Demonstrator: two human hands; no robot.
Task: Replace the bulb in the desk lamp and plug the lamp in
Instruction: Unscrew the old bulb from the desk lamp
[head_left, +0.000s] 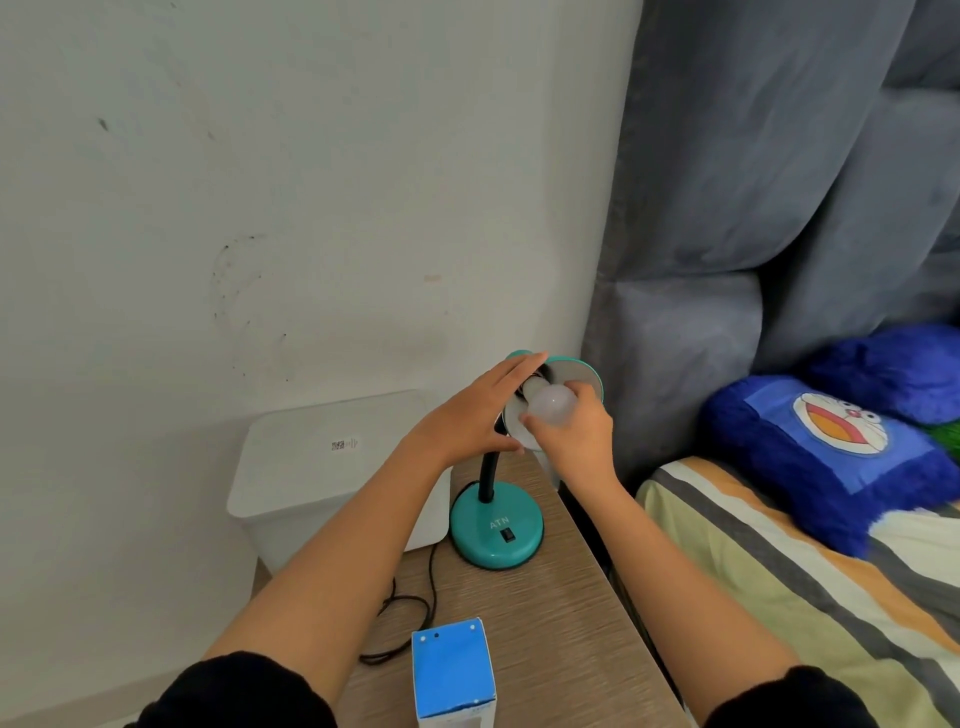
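A teal desk lamp stands on the wooden bedside table (545, 623), its round base (496, 530) carrying a black switch and a black gooseneck. The lamp's shade (584, 376) is tipped toward me. My left hand (472, 415) grips the shade's left rim. My right hand (576, 431) is closed around a white frosted bulb (553, 402) that sits at the shade's centre socket. The lamp's black cord (410, 608) lies looped on the table to the left of the base. A blue and white bulb box (452, 675) stands upright near the table's front edge.
A white lidded plastic bin (322, 467) stands against the wall left of the table. A bed with a striped sheet (805, 597) and a blue cartoon pillow (831, 452) lies close on the right, with a grey padded headboard (753, 208) behind it.
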